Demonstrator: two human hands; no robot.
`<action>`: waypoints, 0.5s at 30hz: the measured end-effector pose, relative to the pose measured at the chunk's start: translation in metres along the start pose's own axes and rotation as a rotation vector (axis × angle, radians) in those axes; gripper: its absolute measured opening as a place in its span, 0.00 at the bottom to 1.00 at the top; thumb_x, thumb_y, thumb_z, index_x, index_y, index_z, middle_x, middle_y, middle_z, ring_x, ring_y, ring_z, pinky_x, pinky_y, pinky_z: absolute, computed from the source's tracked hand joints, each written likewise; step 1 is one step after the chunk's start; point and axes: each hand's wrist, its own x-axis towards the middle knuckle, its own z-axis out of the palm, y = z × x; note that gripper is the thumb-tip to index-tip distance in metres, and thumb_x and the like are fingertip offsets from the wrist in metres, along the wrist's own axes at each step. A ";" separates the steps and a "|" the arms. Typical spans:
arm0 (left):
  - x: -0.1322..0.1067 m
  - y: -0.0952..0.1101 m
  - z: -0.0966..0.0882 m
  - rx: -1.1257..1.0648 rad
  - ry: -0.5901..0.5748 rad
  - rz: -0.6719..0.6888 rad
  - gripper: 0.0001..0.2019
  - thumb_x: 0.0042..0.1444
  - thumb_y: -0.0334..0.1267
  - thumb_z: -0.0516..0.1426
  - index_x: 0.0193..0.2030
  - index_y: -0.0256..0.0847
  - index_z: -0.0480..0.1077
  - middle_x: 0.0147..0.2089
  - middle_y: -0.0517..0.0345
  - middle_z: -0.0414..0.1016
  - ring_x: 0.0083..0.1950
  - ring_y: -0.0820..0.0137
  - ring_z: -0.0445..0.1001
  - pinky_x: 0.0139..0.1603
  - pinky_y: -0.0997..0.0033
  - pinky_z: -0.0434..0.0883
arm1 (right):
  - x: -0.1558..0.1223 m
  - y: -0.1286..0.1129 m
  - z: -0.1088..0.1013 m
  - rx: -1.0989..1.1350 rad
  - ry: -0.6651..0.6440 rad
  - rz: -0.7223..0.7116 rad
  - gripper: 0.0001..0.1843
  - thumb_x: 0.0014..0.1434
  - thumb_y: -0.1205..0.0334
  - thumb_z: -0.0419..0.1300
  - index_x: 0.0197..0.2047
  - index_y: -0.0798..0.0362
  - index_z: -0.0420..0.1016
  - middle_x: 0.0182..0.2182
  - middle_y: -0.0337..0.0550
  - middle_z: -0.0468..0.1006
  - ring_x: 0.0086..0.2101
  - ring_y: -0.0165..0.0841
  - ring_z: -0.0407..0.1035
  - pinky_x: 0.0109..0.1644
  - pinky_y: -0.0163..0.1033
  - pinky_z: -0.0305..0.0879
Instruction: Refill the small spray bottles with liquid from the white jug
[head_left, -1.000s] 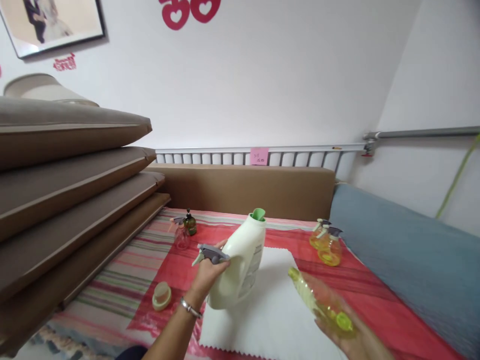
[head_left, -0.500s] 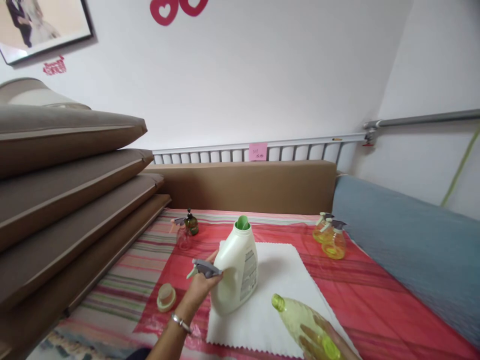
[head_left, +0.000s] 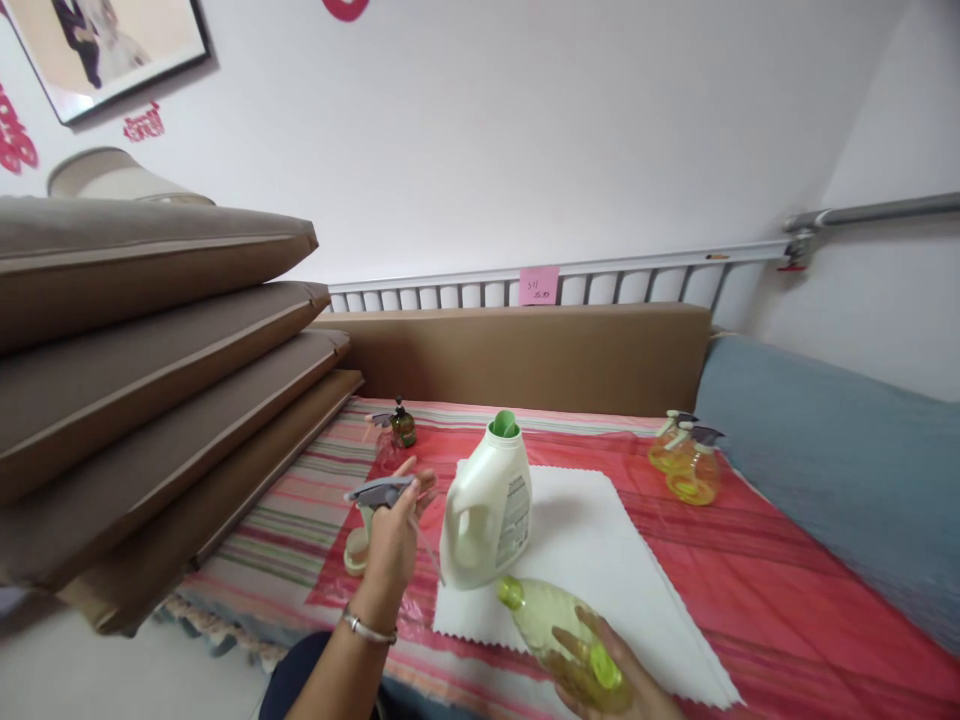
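Note:
My left hand (head_left: 396,535) grips a grey and pale green spray trigger head (head_left: 381,492), its thin dip tube hanging down to the right. In my right hand (head_left: 626,665) is a clear yellow-green spray bottle (head_left: 551,622), tipped on its side with its open neck toward the left. A white detergent jug (head_left: 489,510) stands upright between and beyond my hands, uncapped, with a green spout in its mouth. Neither hand touches the jug. It rests on a white cloth (head_left: 600,520) with zigzag edges. Partly behind my left wrist lies a round cream cap (head_left: 355,552).
Two spray bottles with yellow liquid (head_left: 691,478) stand at the right. A pinkish spray bottle (head_left: 385,448) and a dark green pump bottle (head_left: 403,425) stand back left. Stacked brown cushions (head_left: 165,370) rise on the left; a blue-grey bolster (head_left: 832,450) borders the right.
My left hand has moved from beside the jug's handle to the left, lifting the trigger head so its tube shows. The bottle in my right hand has come left, nearer the jug. The view has shifted.

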 end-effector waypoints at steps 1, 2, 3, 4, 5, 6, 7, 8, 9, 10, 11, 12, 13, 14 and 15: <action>-0.001 0.006 0.005 -0.053 -0.005 0.008 0.23 0.47 0.40 0.63 0.51 0.42 0.69 0.39 0.53 0.79 0.45 0.64 0.75 0.50 0.61 0.68 | 0.000 0.005 0.006 -0.016 -0.006 0.004 0.40 0.43 0.48 0.69 0.56 0.44 0.57 0.46 0.49 0.75 0.45 0.48 0.72 0.48 0.49 0.68; -0.002 0.011 0.009 -0.096 -0.007 0.012 0.21 0.49 0.40 0.62 0.51 0.42 0.69 0.39 0.53 0.79 0.44 0.65 0.75 0.50 0.62 0.68 | 0.000 0.010 0.011 -0.030 -0.013 0.000 0.39 0.44 0.47 0.68 0.56 0.45 0.57 0.47 0.49 0.75 0.45 0.47 0.72 0.48 0.49 0.67; -0.003 0.016 0.013 -0.133 -0.006 0.015 0.19 0.50 0.41 0.62 0.50 0.42 0.69 0.39 0.53 0.79 0.44 0.66 0.76 0.50 0.62 0.68 | 0.000 0.014 0.015 -0.043 -0.018 0.002 0.37 0.46 0.47 0.67 0.56 0.47 0.57 0.47 0.50 0.75 0.46 0.46 0.72 0.49 0.48 0.67; -0.004 0.020 0.016 -0.166 -0.001 0.021 0.18 0.50 0.41 0.61 0.48 0.42 0.70 0.39 0.54 0.79 0.43 0.67 0.76 0.50 0.63 0.67 | 0.000 0.017 0.019 -0.054 -0.020 0.004 0.36 0.47 0.47 0.66 0.55 0.47 0.58 0.47 0.50 0.75 0.46 0.45 0.72 0.49 0.48 0.67; -0.005 0.024 0.018 -0.191 0.004 0.028 0.16 0.51 0.41 0.61 0.47 0.43 0.70 0.39 0.54 0.79 0.42 0.68 0.76 0.50 0.63 0.67 | 0.000 0.020 0.022 -0.063 -0.018 0.002 0.35 0.47 0.47 0.66 0.55 0.47 0.59 0.46 0.49 0.75 0.45 0.44 0.72 0.49 0.47 0.67; -0.006 0.027 0.019 -0.208 0.009 0.035 0.15 0.51 0.40 0.61 0.46 0.43 0.71 0.39 0.54 0.78 0.43 0.68 0.75 0.51 0.64 0.67 | 0.000 0.022 0.024 -0.068 -0.022 0.001 0.34 0.48 0.47 0.65 0.54 0.47 0.59 0.46 0.48 0.76 0.45 0.43 0.72 0.49 0.47 0.66; -0.007 0.029 0.020 -0.217 0.012 0.042 0.15 0.50 0.40 0.61 0.46 0.43 0.71 0.39 0.55 0.78 0.43 0.68 0.75 0.51 0.64 0.67 | 0.000 0.023 0.026 -0.071 -0.021 0.004 0.32 0.49 0.47 0.65 0.54 0.47 0.60 0.45 0.47 0.76 0.45 0.42 0.73 0.49 0.46 0.66; -0.008 0.030 0.020 -0.220 0.014 0.048 0.15 0.50 0.40 0.61 0.46 0.43 0.71 0.39 0.55 0.78 0.44 0.68 0.75 0.51 0.63 0.67 | 0.000 0.024 0.027 -0.072 -0.005 0.010 0.32 0.48 0.47 0.65 0.53 0.47 0.60 0.44 0.45 0.77 0.44 0.42 0.73 0.48 0.46 0.67; -0.009 0.030 0.021 -0.221 0.015 0.053 0.15 0.50 0.40 0.61 0.46 0.43 0.71 0.39 0.54 0.78 0.44 0.68 0.75 0.51 0.63 0.67 | 0.001 0.024 0.028 -0.074 0.015 0.012 0.32 0.48 0.47 0.65 0.53 0.46 0.61 0.42 0.44 0.78 0.42 0.41 0.74 0.46 0.45 0.67; -0.010 0.030 0.022 -0.221 0.016 0.058 0.15 0.50 0.40 0.61 0.46 0.43 0.71 0.39 0.54 0.78 0.44 0.67 0.75 0.51 0.63 0.67 | 0.002 0.025 0.029 -0.077 0.038 0.011 0.31 0.48 0.47 0.66 0.52 0.47 0.61 0.41 0.44 0.78 0.41 0.41 0.75 0.45 0.44 0.68; -0.011 0.029 0.023 -0.220 0.017 0.061 0.15 0.50 0.40 0.61 0.46 0.43 0.71 0.39 0.54 0.78 0.44 0.68 0.75 0.51 0.63 0.66 | 0.003 0.025 0.030 -0.081 0.050 0.009 0.31 0.48 0.47 0.65 0.51 0.47 0.61 0.40 0.43 0.79 0.40 0.40 0.75 0.43 0.43 0.68; -0.012 0.028 0.024 -0.220 0.021 0.062 0.14 0.51 0.40 0.61 0.45 0.43 0.71 0.39 0.55 0.78 0.44 0.68 0.75 0.51 0.63 0.66 | 0.003 0.025 0.032 -0.083 0.053 0.005 0.30 0.48 0.46 0.65 0.50 0.47 0.62 0.39 0.43 0.79 0.39 0.40 0.75 0.42 0.43 0.68; -0.013 0.027 0.026 -0.218 0.028 0.062 0.14 0.51 0.40 0.61 0.45 0.43 0.71 0.39 0.55 0.78 0.44 0.68 0.75 0.51 0.63 0.66 | 0.004 0.026 0.033 -0.081 0.045 -0.002 0.29 0.48 0.46 0.65 0.50 0.48 0.62 0.39 0.43 0.79 0.38 0.40 0.76 0.41 0.43 0.68; -0.014 0.026 0.028 -0.216 0.035 0.058 0.14 0.51 0.41 0.61 0.45 0.43 0.71 0.38 0.55 0.78 0.43 0.68 0.75 0.50 0.63 0.67 | 0.004 0.027 0.034 -0.077 0.022 -0.006 0.28 0.49 0.47 0.64 0.50 0.48 0.62 0.39 0.43 0.79 0.38 0.40 0.75 0.41 0.42 0.68; -0.016 0.025 0.030 -0.215 0.041 0.052 0.14 0.50 0.41 0.61 0.44 0.43 0.72 0.38 0.56 0.78 0.43 0.67 0.75 0.50 0.63 0.67 | 0.004 0.027 0.036 -0.070 -0.003 -0.005 0.27 0.50 0.47 0.64 0.50 0.48 0.62 0.40 0.44 0.79 0.39 0.40 0.75 0.41 0.42 0.68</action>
